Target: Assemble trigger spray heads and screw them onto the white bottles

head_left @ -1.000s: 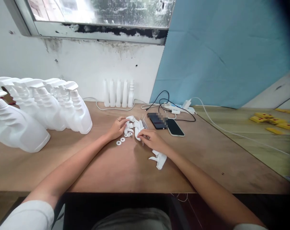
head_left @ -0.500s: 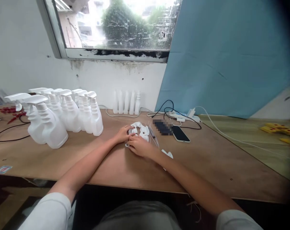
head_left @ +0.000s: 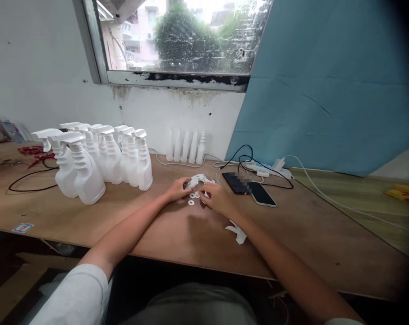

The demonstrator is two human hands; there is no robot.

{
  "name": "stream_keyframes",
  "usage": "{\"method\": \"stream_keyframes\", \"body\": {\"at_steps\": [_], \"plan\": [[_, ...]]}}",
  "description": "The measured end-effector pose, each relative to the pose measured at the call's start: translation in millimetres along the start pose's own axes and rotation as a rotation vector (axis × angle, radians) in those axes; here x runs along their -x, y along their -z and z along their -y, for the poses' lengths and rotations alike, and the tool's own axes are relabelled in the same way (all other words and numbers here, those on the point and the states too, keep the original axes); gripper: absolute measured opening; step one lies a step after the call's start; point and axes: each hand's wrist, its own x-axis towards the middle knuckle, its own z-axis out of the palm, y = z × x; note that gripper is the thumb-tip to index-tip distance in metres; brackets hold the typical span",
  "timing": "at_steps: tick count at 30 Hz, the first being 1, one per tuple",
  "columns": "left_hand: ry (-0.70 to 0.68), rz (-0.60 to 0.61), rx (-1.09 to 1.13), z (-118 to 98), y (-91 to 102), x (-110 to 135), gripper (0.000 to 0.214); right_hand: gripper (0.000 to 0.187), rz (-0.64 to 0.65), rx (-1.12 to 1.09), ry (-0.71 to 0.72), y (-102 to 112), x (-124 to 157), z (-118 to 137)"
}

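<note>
Both my hands rest on the wooden table (head_left: 163,234) at a small heap of white spray-trigger parts (head_left: 200,179). My left hand (head_left: 177,188) has its fingers curled at the heap's left edge, touching a white piece. My right hand (head_left: 217,197) is pinched at the heap's near side; what it holds is too small to name. Small white washers (head_left: 191,202) lie on the wood between the hands. One loose white trigger head (head_left: 237,234) lies beside my right forearm.
Several white spray bottles (head_left: 99,158) stand grouped at the left. Slim white bottles (head_left: 186,146) line the wall. Two phones (head_left: 250,186) and cables with a charger (head_left: 272,167) lie to the right. Red tools (head_left: 35,151) and a black cable are far left; yellow parts (head_left: 402,192) far right.
The view has tilted up and shifted, showing more window. My hands have drawn slightly apart, uncovering the washers between them.
</note>
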Motion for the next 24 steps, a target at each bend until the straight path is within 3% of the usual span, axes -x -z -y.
{"method": "stream_keyframes", "body": {"at_steps": [5, 10, 16, 19, 24], "plan": [[0.057, -0.003, 0.108, -4.9, 11.0, 11.9, 0.037, 0.017, -0.144, -0.106, -0.107, 7.4, 2.0, -22.0], [0.077, 0.080, 0.232, -7.6, 15.9, 17.6, 0.034, 0.019, -0.224, -0.115, -0.025, 0.2, -5.1, -13.7], [0.104, 0.125, 0.319, -11.5, 18.2, 16.0, 0.036, 0.017, -0.097, 0.021, 0.080, -15.1, -13.2, -3.2], [0.115, 0.136, 0.354, -11.9, 19.2, 15.0, 0.036, 0.021, -0.029, -0.019, 0.119, -18.1, -11.5, -2.2], [0.150, 0.131, 0.401, -9.9, 19.4, 14.3, 0.036, 0.019, -0.019, -0.244, -0.039, -16.6, -14.8, -4.8]]}}
